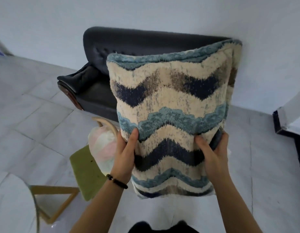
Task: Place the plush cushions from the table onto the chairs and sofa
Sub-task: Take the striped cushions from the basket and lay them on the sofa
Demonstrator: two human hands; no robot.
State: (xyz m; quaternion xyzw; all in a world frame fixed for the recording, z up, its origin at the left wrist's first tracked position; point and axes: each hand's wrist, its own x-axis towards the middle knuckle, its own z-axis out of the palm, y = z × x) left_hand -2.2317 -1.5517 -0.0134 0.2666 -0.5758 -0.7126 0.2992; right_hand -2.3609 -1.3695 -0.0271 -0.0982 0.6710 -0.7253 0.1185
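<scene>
Left hand (124, 152), lower centre of the frame: clamped on the left edge of the wave-patterned cushion (171, 105), thumb pressed onto its face, a dark bead bracelet (116, 181) at the wrist. Right hand (213, 152), just right of centre: clamped on the opposite edge, thumb on the face, fingers wrapped behind. Cushion: held upright in the air between both hands, centre of the frame, touching no furniture. Green chair (83, 170), lower left: already carries a pastel plush cushion (102, 145) leaning at its backrest; judged done. Dark sofa (95, 81), upper centre, behind the held cushion: visible seat bare; judged the likely destination, not yet served. Desk (11, 199), lower-left corner: only a pale rim shows; whether more cushions wait there cannot be told.
</scene>
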